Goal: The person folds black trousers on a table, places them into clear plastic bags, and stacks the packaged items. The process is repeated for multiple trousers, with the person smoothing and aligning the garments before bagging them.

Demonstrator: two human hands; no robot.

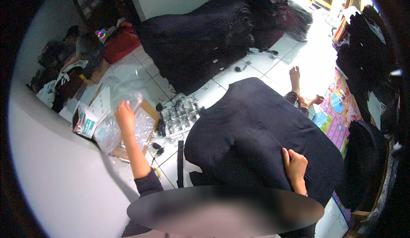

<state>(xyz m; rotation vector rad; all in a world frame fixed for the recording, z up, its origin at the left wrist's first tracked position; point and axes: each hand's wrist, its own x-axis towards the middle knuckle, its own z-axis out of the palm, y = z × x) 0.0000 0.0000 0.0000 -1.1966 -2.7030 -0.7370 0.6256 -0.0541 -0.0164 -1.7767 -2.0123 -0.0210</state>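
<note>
A large piece of black cloth lies spread over my lap and legs. My right hand rests on its right part, fingers curled with the thumb on top; a dark pointed shape beside the hand could be a fold or a tool. My left hand is raised off to the left, away from the cloth, its fingers drawn together; anything thin between them cannot be made out. In this view it overlaps clear plastic bags. A narrow black strip lies left of the cloth.
Big heaps of black fabric cover the floor ahead, with another dark pile at right. A patterned mat lies near bare feet. Boxes and a red bundle line the left wall. Black scraps dot the tiles.
</note>
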